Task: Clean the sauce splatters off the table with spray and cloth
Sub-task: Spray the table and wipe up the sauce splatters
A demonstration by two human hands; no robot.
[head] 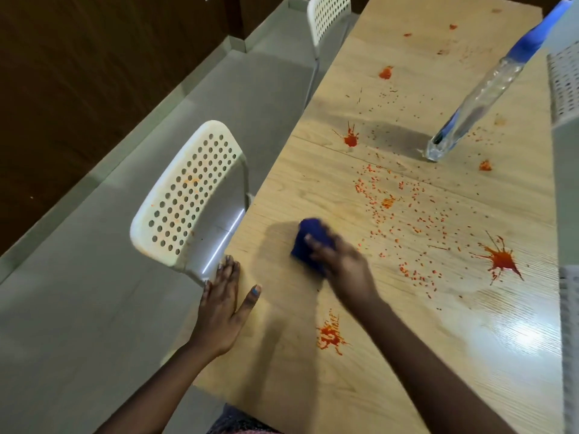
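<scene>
A light wooden table (407,355) is spattered with red-orange sauce: a big splat (501,260) at the right, another splat (330,335) near me, one further off (351,140), and several fine specks between them. My right hand (344,264) grips a dark blue cloth (310,241) and presses it on the tabletop; hand and cloth are motion-blurred. My left hand (222,302) lies flat with spread fingers on the table's left edge. A clear spray bottle (479,101) with a blue head stands on the table at the far right.
A white perforated chair (188,195) is pushed up against the table's left side, its back carrying a few orange specks. A second white chair (329,17) stands further along. More white perforated chairs (564,86) show at the right edge. Grey floor lies to the left.
</scene>
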